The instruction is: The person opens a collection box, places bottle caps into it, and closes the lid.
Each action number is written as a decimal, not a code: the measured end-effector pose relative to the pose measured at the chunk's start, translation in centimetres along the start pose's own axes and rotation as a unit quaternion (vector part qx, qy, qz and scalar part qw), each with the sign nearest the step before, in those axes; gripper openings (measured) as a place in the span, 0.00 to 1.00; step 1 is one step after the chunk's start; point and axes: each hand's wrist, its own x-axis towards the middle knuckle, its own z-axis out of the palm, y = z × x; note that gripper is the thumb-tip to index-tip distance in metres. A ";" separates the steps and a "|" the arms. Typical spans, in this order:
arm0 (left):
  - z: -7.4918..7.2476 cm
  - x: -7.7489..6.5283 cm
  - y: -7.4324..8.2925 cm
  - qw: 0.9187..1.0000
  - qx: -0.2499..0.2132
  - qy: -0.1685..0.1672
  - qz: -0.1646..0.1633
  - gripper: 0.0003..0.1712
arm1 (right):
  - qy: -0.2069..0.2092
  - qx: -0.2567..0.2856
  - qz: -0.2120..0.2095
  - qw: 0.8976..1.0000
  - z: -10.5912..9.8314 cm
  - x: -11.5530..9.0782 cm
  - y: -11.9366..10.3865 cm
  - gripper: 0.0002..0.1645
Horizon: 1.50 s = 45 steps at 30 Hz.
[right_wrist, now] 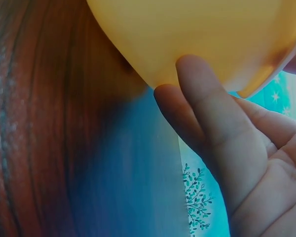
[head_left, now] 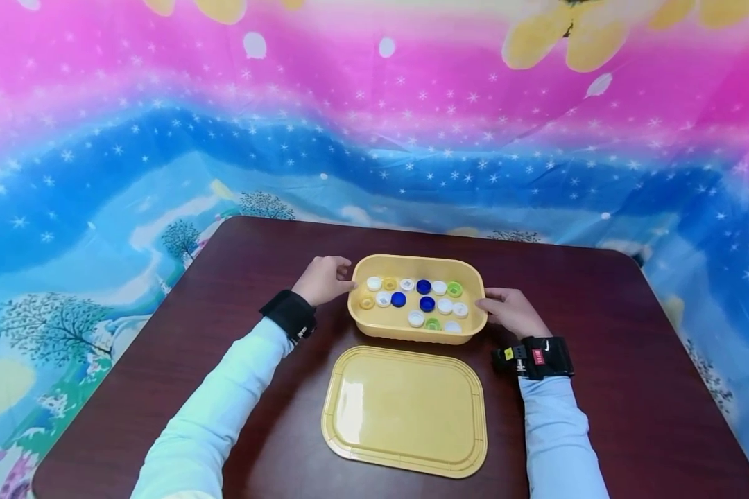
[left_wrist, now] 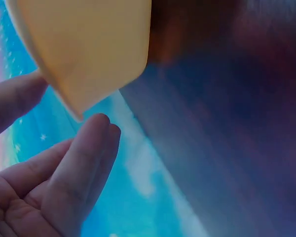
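A yellow plastic box (head_left: 406,335) stands on the table, holding several bottle caps in white, dark blue, green and yellow, such as a blue cap (head_left: 427,303). At the box's left end is my left hand (head_left: 326,280). Its thumb meets the rim, while the other fingers (left_wrist: 91,143) stay loosely bent just off the wall. On the opposite end, my right hand (head_left: 513,312) grips the box, thumb over the rim and fingers (right_wrist: 200,76) against the outer wall. A flat yellow lid (head_left: 406,410) lies in front of the box.
The dark red-brown table (head_left: 274,249) has rounded corners. Behind it hangs a colourful printed cloth (head_left: 374,125), which also runs down both sides. Black bands (head_left: 290,315) with small cameras circle both wrists.
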 end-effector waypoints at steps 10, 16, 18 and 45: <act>2.1 0.2 -1.7 0.988 -0.146 0.002 -0.042 0.23 | 0.002 0.010 0.016 1.000 0.2 0.0 0.1 0.36; 2.7 -0.3 -2.4 0.980 -0.193 0.018 -0.043 0.20 | 0.006 0.008 0.018 1.000 0.2 0.2 -0.1 0.36; 2.8 -0.4 -2.6 0.980 -0.194 0.024 -0.039 0.19 | 0.006 0.011 0.019 1.000 0.3 0.2 -0.1 0.36; 3.0 -0.7 -2.7 0.968 -0.248 0.026 -0.042 0.23 | 0.006 -0.005 0.003 1.000 -0.4 -0.4 -0.7 0.36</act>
